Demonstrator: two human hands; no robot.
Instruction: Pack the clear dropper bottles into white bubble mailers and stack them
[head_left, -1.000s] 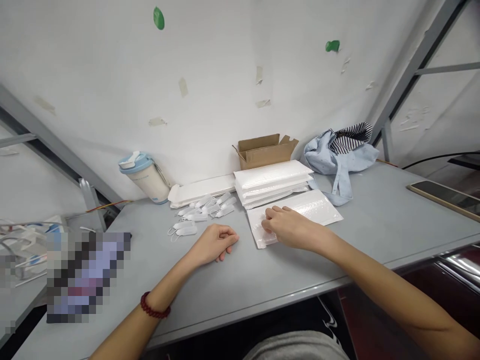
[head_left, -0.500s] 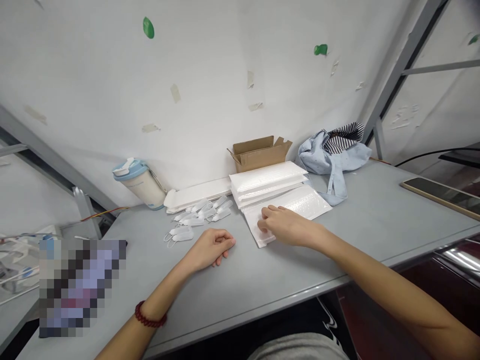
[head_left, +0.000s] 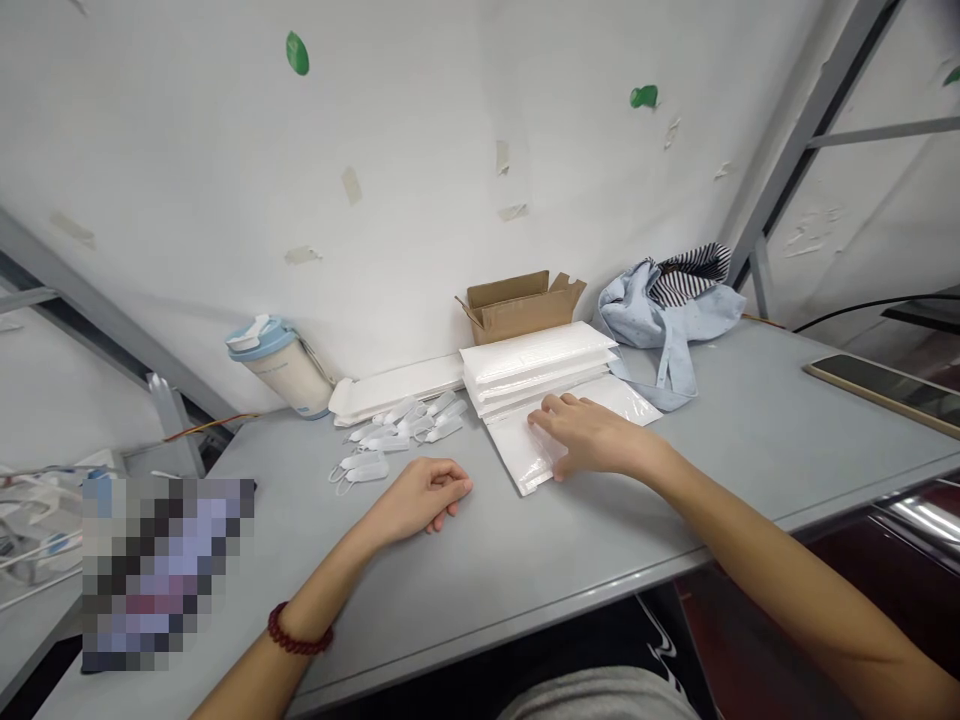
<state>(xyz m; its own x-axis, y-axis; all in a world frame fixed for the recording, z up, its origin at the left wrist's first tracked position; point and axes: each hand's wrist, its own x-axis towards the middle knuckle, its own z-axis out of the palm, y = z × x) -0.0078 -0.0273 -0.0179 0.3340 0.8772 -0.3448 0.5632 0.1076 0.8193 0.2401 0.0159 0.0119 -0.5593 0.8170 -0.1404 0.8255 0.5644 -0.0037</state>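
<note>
My right hand (head_left: 589,435) lies on a white bubble mailer (head_left: 517,455), its fingers spread over the surface and the thumb near the front edge. Directly behind is a stack of more white bubble mailers (head_left: 536,355). My left hand (head_left: 424,495) rests on the grey table (head_left: 480,580), fingers curled together and nothing seen in them; a dark red bead bracelet (head_left: 300,635) circles that wrist. Left of it and farther back lie several small translucent plastic tags with loops (head_left: 386,443), loosely piled.
Behind the tags lie flat white packets (head_left: 397,388). A cream cup with a blue lid (head_left: 277,365) leans near the wall. An open cardboard box (head_left: 525,310) and a light blue cloth bag (head_left: 667,310) stand at the back. A phone (head_left: 892,390) lies far right; a blurred-out object (head_left: 165,575) lies left.
My right hand has shifted slightly right and back on the mailer, and its fingers have gone from curled to spread. My left hand has stayed put.
</note>
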